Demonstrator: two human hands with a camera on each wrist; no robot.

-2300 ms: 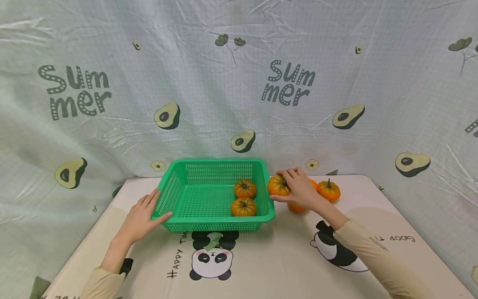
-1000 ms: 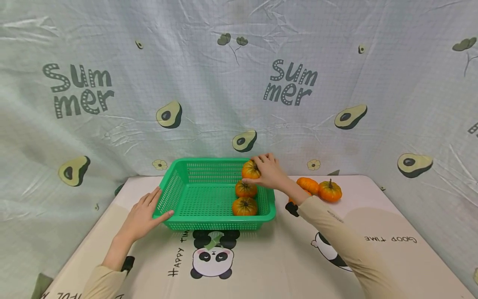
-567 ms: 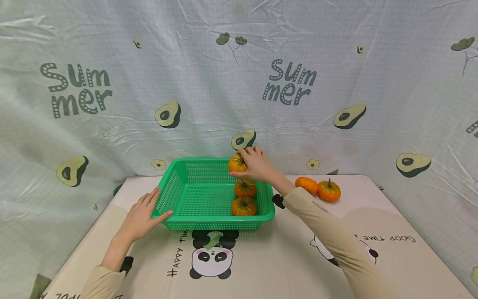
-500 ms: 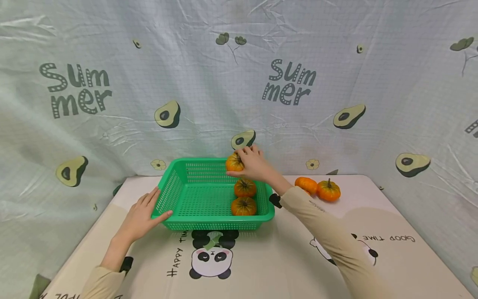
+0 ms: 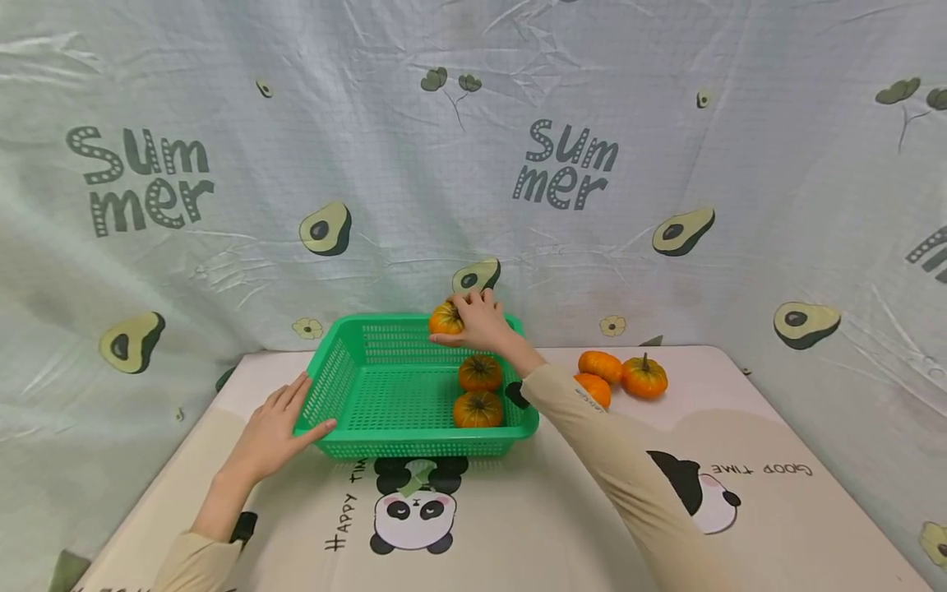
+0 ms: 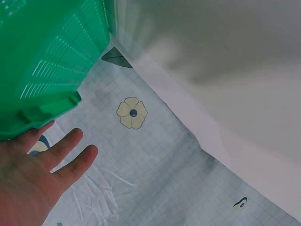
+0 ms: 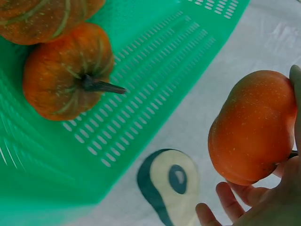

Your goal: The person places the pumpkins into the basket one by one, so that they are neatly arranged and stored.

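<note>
My right hand [image 5: 479,323] grips a small orange pumpkin [image 5: 447,321] over the back part of a green plastic basket [image 5: 425,434]. In the right wrist view the held pumpkin [image 7: 251,127] sits between thumb and fingers, beyond the basket's rim in that view. Two more pumpkins, the back one [image 5: 481,374] and the front one [image 5: 478,409], lie inside along the right side. My left hand [image 5: 268,436] rests at the basket's left rim, thumb at the front corner. Its fingers are spread and fairly straight in the left wrist view, beside the basket's rim [image 6: 56,113].
Right of the basket, three pumpkins sit on the table: one with an upright stem [image 5: 644,378], one beside it [image 5: 600,367], and one [image 5: 594,390] partly behind my right sleeve. A patterned cloth [image 5: 414,164] hangs behind the table [image 5: 518,526], which has panda prints.
My right hand has carried the pumpkin from right of the basket leftward over its back part. My left hand stays at the left rim.
</note>
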